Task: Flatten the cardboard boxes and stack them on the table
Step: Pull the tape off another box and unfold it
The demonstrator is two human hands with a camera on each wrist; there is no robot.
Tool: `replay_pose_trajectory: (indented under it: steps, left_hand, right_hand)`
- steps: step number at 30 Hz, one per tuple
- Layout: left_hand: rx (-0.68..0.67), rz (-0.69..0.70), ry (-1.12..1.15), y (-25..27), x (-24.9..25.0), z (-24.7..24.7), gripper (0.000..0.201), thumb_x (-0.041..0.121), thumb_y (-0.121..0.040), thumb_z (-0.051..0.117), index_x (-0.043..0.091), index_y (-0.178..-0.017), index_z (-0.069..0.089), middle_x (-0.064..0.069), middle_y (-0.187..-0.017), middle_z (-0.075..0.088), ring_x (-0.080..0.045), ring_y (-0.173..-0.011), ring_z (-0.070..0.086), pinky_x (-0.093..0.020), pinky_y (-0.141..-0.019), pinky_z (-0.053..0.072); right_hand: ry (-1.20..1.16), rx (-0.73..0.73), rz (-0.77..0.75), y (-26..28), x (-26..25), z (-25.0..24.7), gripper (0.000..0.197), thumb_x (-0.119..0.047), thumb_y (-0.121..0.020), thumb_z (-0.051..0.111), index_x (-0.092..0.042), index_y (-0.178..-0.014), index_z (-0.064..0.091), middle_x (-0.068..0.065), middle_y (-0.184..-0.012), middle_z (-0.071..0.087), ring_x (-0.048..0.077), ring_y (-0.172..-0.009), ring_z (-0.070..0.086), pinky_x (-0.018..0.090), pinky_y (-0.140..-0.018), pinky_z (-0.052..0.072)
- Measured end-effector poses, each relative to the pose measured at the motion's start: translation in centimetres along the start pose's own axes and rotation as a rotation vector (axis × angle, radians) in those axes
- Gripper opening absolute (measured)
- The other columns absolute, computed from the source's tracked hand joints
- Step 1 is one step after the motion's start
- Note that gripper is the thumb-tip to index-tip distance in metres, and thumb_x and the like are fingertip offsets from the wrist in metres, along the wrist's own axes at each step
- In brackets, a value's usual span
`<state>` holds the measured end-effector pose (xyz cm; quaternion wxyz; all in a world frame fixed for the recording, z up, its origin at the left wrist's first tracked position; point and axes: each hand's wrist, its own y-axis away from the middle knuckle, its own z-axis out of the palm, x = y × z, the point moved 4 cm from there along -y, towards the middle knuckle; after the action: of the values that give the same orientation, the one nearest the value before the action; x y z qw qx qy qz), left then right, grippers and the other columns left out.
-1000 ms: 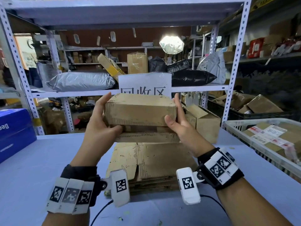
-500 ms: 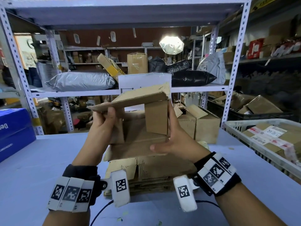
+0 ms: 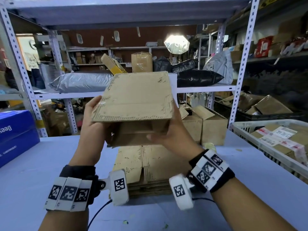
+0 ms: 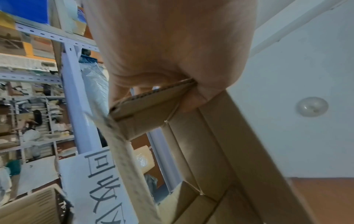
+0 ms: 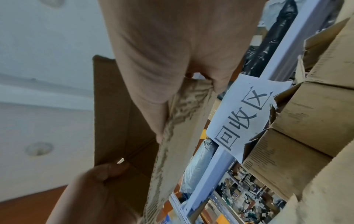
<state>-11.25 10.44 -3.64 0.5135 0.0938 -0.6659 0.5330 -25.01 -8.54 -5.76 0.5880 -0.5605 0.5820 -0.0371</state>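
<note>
A worn brown cardboard box (image 3: pixel 136 97), partly opened, is held up in the air above the table. Its open end faces me, with a flap folded inside. My left hand (image 3: pixel 93 119) grips its left edge; in the left wrist view the fingers (image 4: pixel 172 78) pinch a cardboard flap (image 4: pixel 145 103). My right hand (image 3: pixel 168 134) holds the right side, thumb in front of the opening, and the right wrist view shows the fingers curled over the box's torn edge (image 5: pixel 184 109). Under the box lies a stack of flattened cardboard (image 3: pixel 150 164) on the light blue table (image 3: pixel 33 180).
Two upright cardboard boxes (image 3: pixel 206 125) stand behind the stack. A white basket (image 3: pixel 270 157) of taped parcels sits at the right, a blue box (image 3: pixel 15 132) at the left. A metal shelf rack (image 3: pixel 240 64) with bags and a paper sign rises behind the table.
The closed box has been opened up and turned, so its broad panel now tilts up toward me. Both hands have shifted along its sides and kept hold of it.
</note>
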Motion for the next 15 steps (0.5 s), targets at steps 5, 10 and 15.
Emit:
replay_pose_trajectory:
  steps: [5, 10, 15]
  left_hand:
    - [-0.102, 0.021, 0.01, -2.9, 2.3, 2.6, 0.037, 0.033, -0.104, 0.055, 0.039, -0.14, 0.052, 0.021, -0.124, 0.067, -0.003, -0.113, 0.066, -0.034, -0.088, 0.058]
    - [-0.165, 0.052, -0.042, -4.8, 2.9, 4.4, 0.038, 0.041, -0.109, 0.042, 0.04, -0.147, 0.045, 0.029, -0.136, 0.052, 0.0, -0.132, 0.05, -0.046, -0.115, 0.043]
    - [-0.136, -0.002, -0.017, -4.5, 1.2, 3.5, 0.038, 0.045, -0.107, 0.04, 0.047, -0.145, 0.049, 0.017, -0.151, 0.045, -0.013, -0.142, 0.042, -0.058, -0.114, 0.039]
  right_hand:
    - [0.082, 0.316, 0.109, -4.3, -0.4, -4.7, 0.098, -0.044, -0.057, 0.083, -0.025, -0.143, 0.04, -0.002, -0.132, 0.044, 0.013, -0.125, 0.048, 0.023, -0.106, 0.041]
    - [0.037, 0.329, 0.136, -6.3, -2.2, -6.0, 0.078, -0.035, -0.074, 0.062, -0.03, -0.147, 0.035, -0.027, -0.112, 0.056, -0.012, -0.099, 0.054, 0.011, -0.077, 0.044]
    - [-0.392, 0.244, 0.254, -4.8, -1.7, -4.9, 0.036, -0.014, -0.104, 0.036, -0.021, -0.134, 0.055, -0.019, -0.1, 0.073, 0.012, -0.104, 0.065, 0.023, -0.074, 0.055]
